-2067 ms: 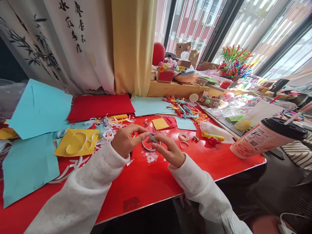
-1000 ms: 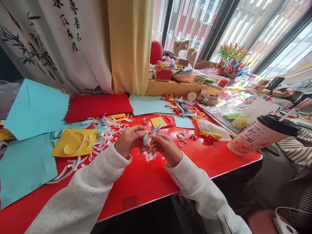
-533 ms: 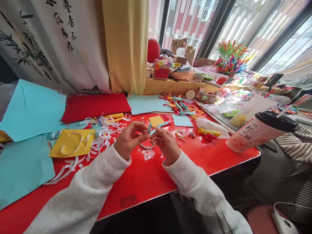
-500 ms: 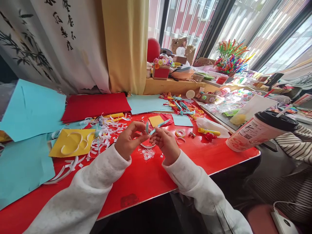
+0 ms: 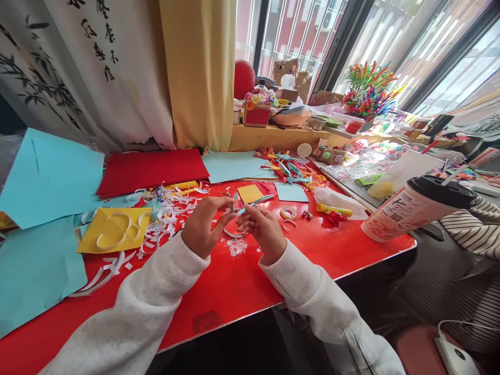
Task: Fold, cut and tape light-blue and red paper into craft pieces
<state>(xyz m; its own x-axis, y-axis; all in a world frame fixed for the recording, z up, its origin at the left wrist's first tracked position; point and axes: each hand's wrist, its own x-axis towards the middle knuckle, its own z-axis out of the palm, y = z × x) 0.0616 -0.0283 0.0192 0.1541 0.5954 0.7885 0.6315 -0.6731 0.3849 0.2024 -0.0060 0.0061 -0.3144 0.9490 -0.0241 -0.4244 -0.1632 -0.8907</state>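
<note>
Just above the red table [image 5: 230, 291], my two hands meet over a narrow light-blue paper strip [image 5: 260, 200]. My right hand [image 5: 265, 232] pinches it between thumb and fingers, and its free length points up to the right. Thumb and forefinger of my left hand [image 5: 201, 224] close on the other end, where a short bit bends upward. A pale ring-shaped strip [image 5: 234, 236] lies on the table behind my fingertips, partly hidden. Nearby are a yellow paper square [image 5: 250, 194], a light-blue square [image 5: 291, 192] and a small roll of tape [image 5: 288, 213].
White paper scraps [image 5: 172, 213] litter the left side, beside yellow paper [image 5: 113, 229] bearing curled strips. Red sheets [image 5: 152, 169] and blue sheets [image 5: 42, 271] lie around. A lidded drink cup [image 5: 414, 213] leans at the right. Beyond it shows a person's striped sleeve [image 5: 474, 229].
My left fingers have shifted slightly on the strip, and its near end looks more curved. My right hand has moved a little left. The view has shifted slightly.
</note>
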